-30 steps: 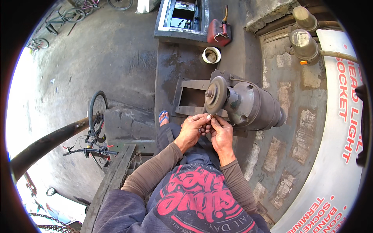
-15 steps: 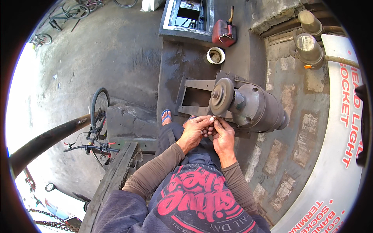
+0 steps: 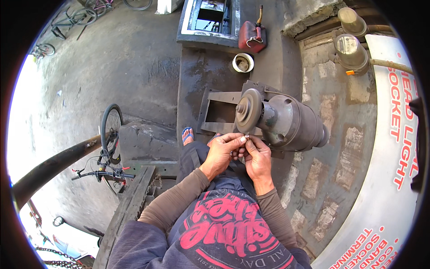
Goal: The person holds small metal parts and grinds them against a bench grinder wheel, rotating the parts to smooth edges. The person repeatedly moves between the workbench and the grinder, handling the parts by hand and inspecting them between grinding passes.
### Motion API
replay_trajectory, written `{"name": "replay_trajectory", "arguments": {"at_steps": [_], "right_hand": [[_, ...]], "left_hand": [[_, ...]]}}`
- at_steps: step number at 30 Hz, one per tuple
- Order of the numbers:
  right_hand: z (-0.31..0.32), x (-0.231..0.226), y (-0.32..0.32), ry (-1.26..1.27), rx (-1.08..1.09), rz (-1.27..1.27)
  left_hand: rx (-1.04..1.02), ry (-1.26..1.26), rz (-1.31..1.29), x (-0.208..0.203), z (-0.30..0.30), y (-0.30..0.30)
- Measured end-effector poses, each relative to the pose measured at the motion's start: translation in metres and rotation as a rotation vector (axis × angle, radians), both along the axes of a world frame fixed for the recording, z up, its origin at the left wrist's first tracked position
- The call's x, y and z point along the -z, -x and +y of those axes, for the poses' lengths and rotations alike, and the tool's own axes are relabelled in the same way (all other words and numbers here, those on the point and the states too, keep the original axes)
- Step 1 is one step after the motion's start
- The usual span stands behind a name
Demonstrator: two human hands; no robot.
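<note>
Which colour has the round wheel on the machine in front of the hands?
The wheel is dull grey-brown; the head view shows it best.

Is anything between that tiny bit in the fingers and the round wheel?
Nothing visible: the small piece, held in the fingers, is near the bottom of the wheel; whether they touch, I can't tell.

red jerrycan (image 3: 252, 38) near white bucket (image 3: 234, 63) | bicycle (image 3: 106, 158), left | domed meters (image 3: 349, 53), upper right | chains (image 3: 53, 250), lower left
</note>
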State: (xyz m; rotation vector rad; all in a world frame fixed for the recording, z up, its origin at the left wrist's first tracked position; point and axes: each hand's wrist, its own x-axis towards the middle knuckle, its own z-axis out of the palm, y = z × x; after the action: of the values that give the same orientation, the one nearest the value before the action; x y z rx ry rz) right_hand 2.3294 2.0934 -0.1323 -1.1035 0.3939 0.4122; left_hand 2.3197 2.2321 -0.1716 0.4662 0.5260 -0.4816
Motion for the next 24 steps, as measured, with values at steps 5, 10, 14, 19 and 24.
{"name": "replay_trajectory", "arguments": {"at_steps": [5,10,14,19,24], "right_hand": [[-0.006,-0.024,0.006,0.004,-0.077,-0.098],[-0.006,-0.042,0.007,0.052,-0.126,-0.168],[-0.008,-0.055,0.009,0.123,-0.15,-0.151],[-0.01,-0.061,0.008,0.192,-0.175,-0.234],[-0.009,-0.074,0.005,0.352,-0.265,-0.318]], "left_hand": [[0.029,-0.154,-0.151,-0.033,0.01,0.003],[0.056,-0.108,-0.199,-0.051,0.024,0.005],[0.123,-0.036,-0.189,-0.053,0.041,0.007],[0.227,-0.096,-0.224,-0.068,0.05,0.008],[0.219,-0.147,-0.261,-0.08,0.049,0.01]]}}
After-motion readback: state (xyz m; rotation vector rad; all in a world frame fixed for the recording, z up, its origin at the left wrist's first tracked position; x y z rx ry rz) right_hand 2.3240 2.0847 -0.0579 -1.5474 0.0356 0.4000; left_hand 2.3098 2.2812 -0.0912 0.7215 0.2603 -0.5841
